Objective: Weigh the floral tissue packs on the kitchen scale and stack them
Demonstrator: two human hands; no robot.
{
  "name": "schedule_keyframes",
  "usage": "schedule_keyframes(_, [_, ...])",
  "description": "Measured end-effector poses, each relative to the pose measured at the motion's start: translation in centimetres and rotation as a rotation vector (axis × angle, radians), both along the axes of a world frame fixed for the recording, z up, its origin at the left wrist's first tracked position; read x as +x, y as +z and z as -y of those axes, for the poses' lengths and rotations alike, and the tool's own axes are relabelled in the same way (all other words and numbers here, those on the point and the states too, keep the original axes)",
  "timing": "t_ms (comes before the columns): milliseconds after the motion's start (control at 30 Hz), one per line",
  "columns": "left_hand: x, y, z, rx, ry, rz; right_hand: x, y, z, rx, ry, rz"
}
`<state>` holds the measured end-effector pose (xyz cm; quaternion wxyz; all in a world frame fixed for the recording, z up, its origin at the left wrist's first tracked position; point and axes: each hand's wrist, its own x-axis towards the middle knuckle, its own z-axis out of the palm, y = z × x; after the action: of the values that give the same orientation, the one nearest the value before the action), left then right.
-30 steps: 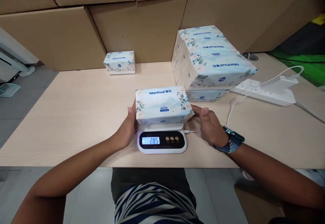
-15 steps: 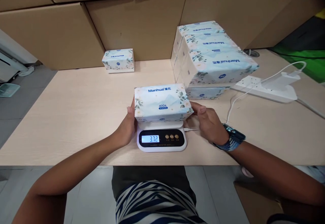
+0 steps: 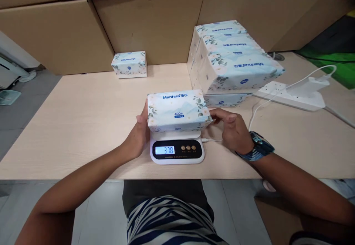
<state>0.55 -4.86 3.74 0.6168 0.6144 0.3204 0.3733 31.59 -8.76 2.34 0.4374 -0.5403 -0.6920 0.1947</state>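
Observation:
A light-blue floral tissue pack [image 3: 177, 110] lies on a small white kitchen scale [image 3: 177, 150] whose display reads 378. My left hand [image 3: 138, 136] presses against the pack's left end, thumb up along its edge and fingers hidden behind it. My right hand [image 3: 234, 130], with a watch on its wrist, sits just off the pack's right end. Its fingers are loosely curled and apart, and only the index fingertip reaches the pack's corner.
A stack of the same tissue packs [image 3: 233, 63] stands behind the scale to the right. One single pack [image 3: 129, 64] sits at the back left against large cardboard boxes [image 3: 149, 23]. A white power strip [image 3: 288, 98] with a cable lies at the right on the wooden table [image 3: 83, 126].
The scale reading rose from 285 through 372 to 378. My right hand drew back a little to the right from the pack's end; my left hand stayed against it.

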Motion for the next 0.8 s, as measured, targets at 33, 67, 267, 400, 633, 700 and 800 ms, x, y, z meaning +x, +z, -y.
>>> schedule_keyframes(33, [-0.5,0.2,-0.4,0.1,0.029,-0.088,0.1,0.1,0.0,0.053,0.006,0.04])
schedule_keyframes(67, [-1.1,0.5,-0.9,0.231,0.057,-0.184,0.2,0.1,-0.1,0.105,0.012,0.079])
schedule_keyframes(267, [-3.6,2.7,-3.7,0.78,0.086,-0.553,0.6,0.5,-0.5,0.284,0.012,0.325])
schedule_keyframes(400, [-3.8,2.5,-4.2,0.893,0.094,-0.724,0.7,0.2,-1.0,0.444,0.018,0.468])
schedule_keyframes(633, [-3.2,1.3,-3.6,1.066,0.074,-0.853,-0.3,-0.1,-2.0,0.505,0.02,0.494])
schedule_keyframes(700, [-2.9,1.1,-3.4,1.127,0.086,-0.823,-0.5,0.0,-2.2,0.52,0.032,0.515])
schedule_keyframes(800, [-2.7,1.1,-3.2,1.263,0.08,-0.74,-0.6,0.0,-2.2,0.597,0.1,0.56])
